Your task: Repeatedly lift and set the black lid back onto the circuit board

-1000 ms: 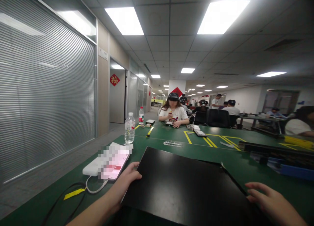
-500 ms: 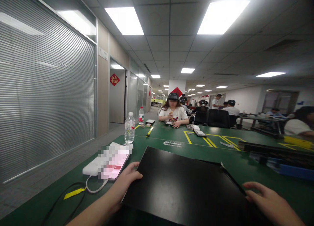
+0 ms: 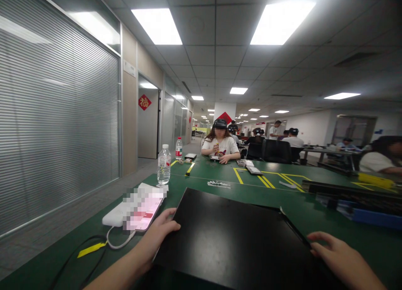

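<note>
Panel: black, flat, over the near part of the desk; whether resting or lifted, cannot be told. Position: between the two hands, rightward of the left, leftward of the right. Long axis: seemingly side to side (a cautious entry, the near edge being dim). Left hand: the nearer, its grip closed on the panel's left edge, thumb over the upper face. Right hand: fingers curled, tips at or just beside the right edge; grasp or mere touch, cannot be told. Phone: on the desk, just left of the left hand.
</note>
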Tool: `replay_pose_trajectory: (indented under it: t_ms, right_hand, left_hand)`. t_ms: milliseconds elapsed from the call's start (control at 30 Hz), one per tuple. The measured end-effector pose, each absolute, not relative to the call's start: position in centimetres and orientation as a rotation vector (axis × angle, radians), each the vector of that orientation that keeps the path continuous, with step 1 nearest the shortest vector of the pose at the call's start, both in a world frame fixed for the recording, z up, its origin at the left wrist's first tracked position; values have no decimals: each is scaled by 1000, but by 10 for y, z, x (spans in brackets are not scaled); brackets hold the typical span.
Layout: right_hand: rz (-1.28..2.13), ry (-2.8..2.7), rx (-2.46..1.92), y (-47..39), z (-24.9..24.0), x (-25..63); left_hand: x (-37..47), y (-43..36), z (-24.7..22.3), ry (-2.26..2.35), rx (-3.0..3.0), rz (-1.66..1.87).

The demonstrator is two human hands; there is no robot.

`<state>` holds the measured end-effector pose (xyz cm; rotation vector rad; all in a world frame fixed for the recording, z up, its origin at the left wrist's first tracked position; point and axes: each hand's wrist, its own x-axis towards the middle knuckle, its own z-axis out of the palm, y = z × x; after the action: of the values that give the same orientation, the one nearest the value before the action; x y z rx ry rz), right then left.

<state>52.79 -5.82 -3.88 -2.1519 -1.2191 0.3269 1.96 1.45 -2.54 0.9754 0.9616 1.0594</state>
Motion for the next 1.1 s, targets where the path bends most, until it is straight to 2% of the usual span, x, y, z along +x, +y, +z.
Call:
replay_pose_trajectory:
  t_ms: [567,1100]
  right_hand:
    - [337,-1249,-2214,-58,-37,529]
    - [333,-1259,-2222,-56,-41,537]
  left_hand:
    - [19,25,-40,866,917,1114]
    - [20,20,-33,817,826,1115]
